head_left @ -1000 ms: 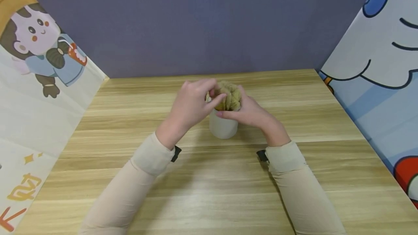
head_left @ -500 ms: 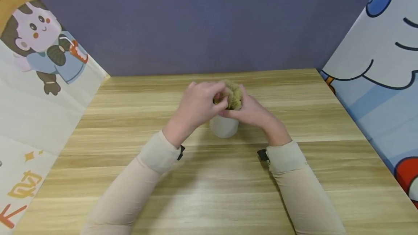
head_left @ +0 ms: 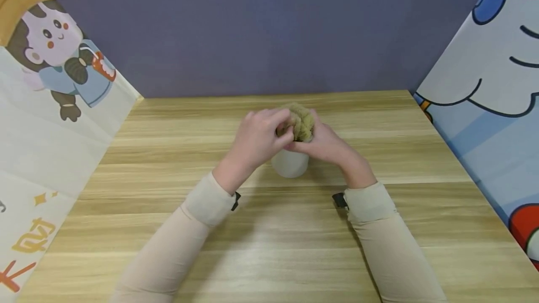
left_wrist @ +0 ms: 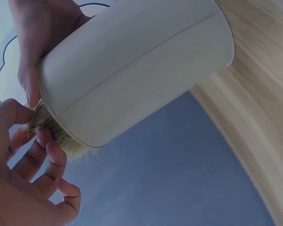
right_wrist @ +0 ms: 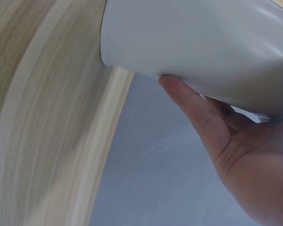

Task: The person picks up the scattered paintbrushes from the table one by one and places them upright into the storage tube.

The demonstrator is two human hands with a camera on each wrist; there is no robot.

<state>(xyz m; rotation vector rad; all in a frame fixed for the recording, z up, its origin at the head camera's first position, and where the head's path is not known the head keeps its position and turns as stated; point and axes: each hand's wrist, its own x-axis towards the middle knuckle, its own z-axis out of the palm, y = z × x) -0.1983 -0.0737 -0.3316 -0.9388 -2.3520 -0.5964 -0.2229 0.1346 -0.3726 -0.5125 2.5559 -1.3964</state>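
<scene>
A white cylindrical container (head_left: 290,165) stands on the wooden table, with a tan, fluffy bunch of fibres (head_left: 303,123) filling its mouth. My right hand (head_left: 326,144) grips the upper part of the container, thumb across the near side. In the right wrist view, fingers (right_wrist: 188,101) lie along the smooth wall. My left hand (head_left: 258,137) is at the mouth's left side. The left wrist view shows its thumb and fingertips pinching bristly strands (left_wrist: 42,120) at the rim, its other fingers curled loosely. The inside of the container is hidden.
The pale wood-grain table (head_left: 269,256) reaches a dark blue-grey panel (head_left: 269,32) at the back. Cartoon-printed sheets flank it, a child figure (head_left: 59,50) on the left one and a white character (head_left: 476,60) on the right one.
The left hand has shifted a little right, over the bunch, and its fingertips have drawn in on the fibres. The right hand and the container have stayed almost still.
</scene>
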